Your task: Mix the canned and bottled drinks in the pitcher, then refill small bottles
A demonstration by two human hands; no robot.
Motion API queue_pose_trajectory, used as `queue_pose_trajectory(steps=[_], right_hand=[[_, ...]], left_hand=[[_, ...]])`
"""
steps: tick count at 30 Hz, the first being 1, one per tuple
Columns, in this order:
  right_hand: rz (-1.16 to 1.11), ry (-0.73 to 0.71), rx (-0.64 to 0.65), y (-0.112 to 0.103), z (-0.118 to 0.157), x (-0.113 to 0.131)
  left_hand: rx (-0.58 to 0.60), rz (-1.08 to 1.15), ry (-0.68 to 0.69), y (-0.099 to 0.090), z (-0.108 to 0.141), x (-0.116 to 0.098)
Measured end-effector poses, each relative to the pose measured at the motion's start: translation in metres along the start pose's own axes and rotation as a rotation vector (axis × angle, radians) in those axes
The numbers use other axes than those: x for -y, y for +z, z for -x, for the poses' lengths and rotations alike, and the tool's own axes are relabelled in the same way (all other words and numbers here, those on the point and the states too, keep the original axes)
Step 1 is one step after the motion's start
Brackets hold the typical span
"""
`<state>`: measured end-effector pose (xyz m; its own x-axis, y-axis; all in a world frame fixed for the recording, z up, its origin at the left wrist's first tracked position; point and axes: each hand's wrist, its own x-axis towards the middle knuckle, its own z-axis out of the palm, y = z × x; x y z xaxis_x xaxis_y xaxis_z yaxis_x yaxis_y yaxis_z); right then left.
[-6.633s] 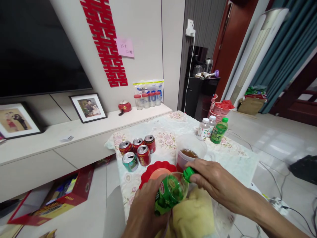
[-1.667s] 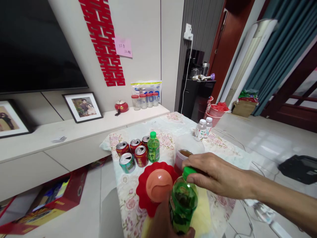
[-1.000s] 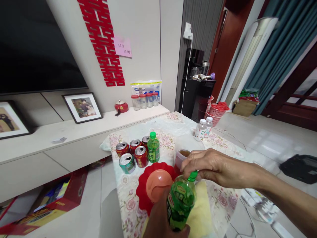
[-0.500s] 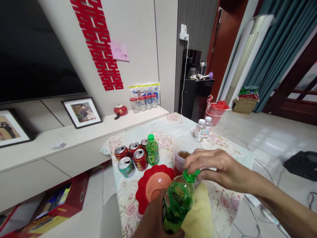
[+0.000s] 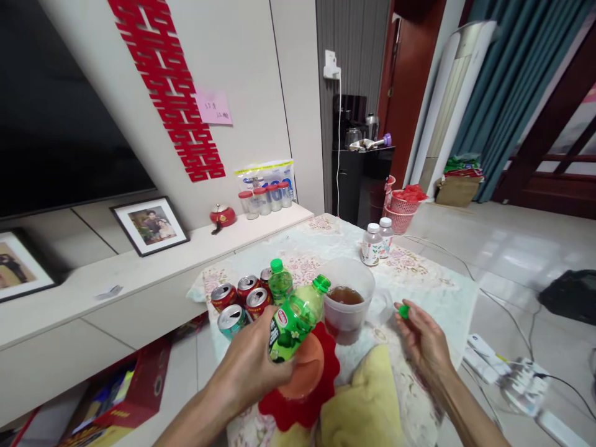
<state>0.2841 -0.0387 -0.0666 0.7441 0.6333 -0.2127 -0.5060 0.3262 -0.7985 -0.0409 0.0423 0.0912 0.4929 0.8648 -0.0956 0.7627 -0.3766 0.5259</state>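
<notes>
My left hand (image 5: 258, 354) is wrapped round a green-labelled bottle (image 5: 295, 320), tilted with its open mouth toward a translucent tub (image 5: 349, 320) of brown liquid. Between the fingertips of my right hand (image 5: 421, 338) is a small green cap (image 5: 403, 311), to the right of the tub. Below the bottle lies a red scalloped dish (image 5: 328, 366) with an orange bowl (image 5: 307, 372) in it. A second green bottle (image 5: 280, 284), capped and upright, stands behind the held one, beside several cans (image 5: 257, 302). Nearest me is a folded yellow cloth (image 5: 365, 403).
Two white-capped bottles (image 5: 371, 245) stand at the table's back right. Behind, a white cabinet (image 5: 153, 273) holds framed photos, a red pot (image 5: 223, 216) and red-lidded jars (image 5: 261, 202). Cables and power strips (image 5: 487, 360) lie on the floor at right.
The cap has come off the bottle, and my right hand has moved right and down with it. My left hand has raised the bottle up and left, tilting it toward the tub.
</notes>
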Motion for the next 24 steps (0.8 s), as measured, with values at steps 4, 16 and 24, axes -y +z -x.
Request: queue_pose_trajectory(steps=[4, 16, 24], right_hand=[[0.001, 0.054, -0.033, -0.019, 0.003, -0.032], [-0.007, 0.054, 0.012, -0.028, 0.0, -0.037], [0.01, 0.054, 0.033, -0.03, -0.001, -0.037]], left_hand=[[0.021, -0.166, 0.02, -0.015, -0.014, -0.002], [0.124, -0.559, 0.046, -0.041, -0.032, -0.026], [0.145, -0.674, 0.045, -0.048, -0.038, -0.037]])
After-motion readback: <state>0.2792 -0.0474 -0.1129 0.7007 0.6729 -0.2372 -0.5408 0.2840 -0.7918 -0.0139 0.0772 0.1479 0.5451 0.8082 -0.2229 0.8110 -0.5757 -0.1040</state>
